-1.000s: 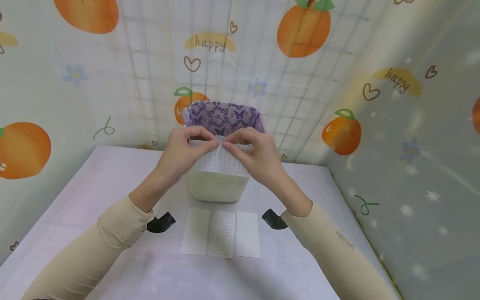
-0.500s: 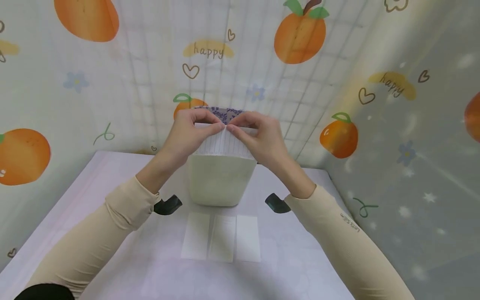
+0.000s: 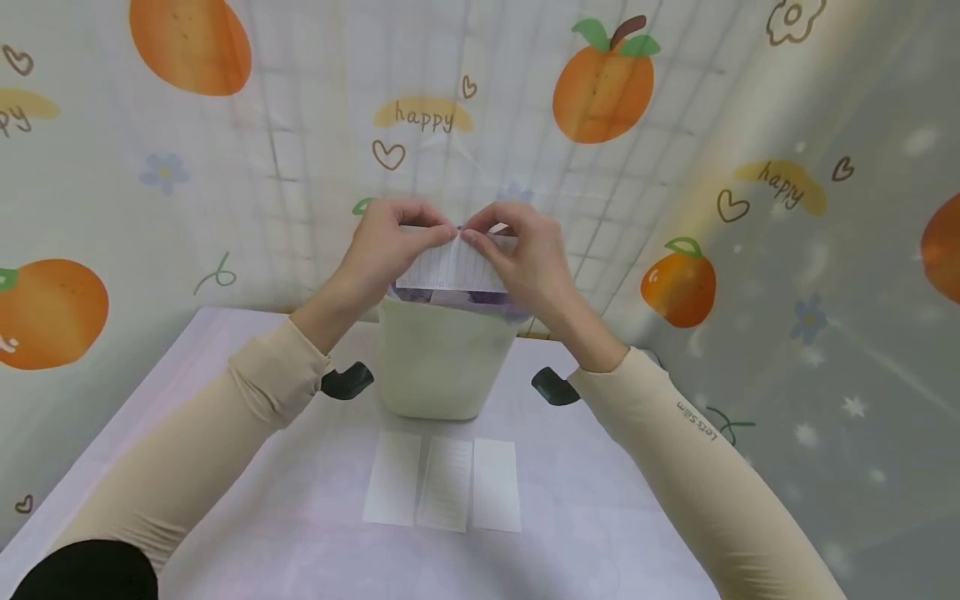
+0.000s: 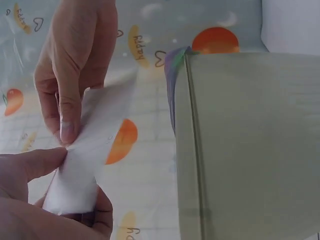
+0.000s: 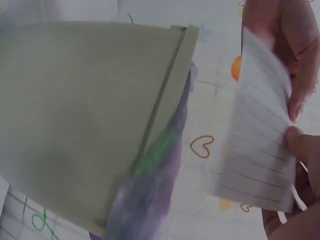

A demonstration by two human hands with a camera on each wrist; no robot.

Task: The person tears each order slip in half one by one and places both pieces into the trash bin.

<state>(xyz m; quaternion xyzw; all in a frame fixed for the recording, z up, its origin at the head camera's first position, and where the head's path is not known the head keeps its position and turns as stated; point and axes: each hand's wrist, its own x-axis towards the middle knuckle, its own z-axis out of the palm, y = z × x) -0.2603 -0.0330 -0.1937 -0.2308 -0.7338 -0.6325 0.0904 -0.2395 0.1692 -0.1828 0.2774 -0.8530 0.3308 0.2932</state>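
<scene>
My left hand [image 3: 382, 246] and right hand [image 3: 528, 250] pinch a white lined paper sheet [image 3: 450, 265] side by side at the middle of its upper edge, thumbs facing me. In the head view the sheet hangs just above the rim of a pale green bin [image 3: 446, 358] with a purple patterned liner bag [image 3: 487, 297] inside. From the right wrist, printed lines show across the sheet [image 5: 260, 145], and the liner [image 5: 150, 195] folds over the bin's rim. The left wrist view has both thumbtips meeting at the paper's edge [image 4: 82, 185].
Three pale paper slips lie in a row on the white table in front of the bin: left [image 3: 392, 479], middle [image 3: 446, 485] and right [image 3: 496, 486]. A curtain [image 3: 315, 117] printed with oranges hangs behind and at the sides.
Both hands have risen with the sheet, whose lower edge now sits above the bin's rim instead of overlapping its front. The bin's butterfly-print back lining is now mostly hidden behind hands and paper.
</scene>
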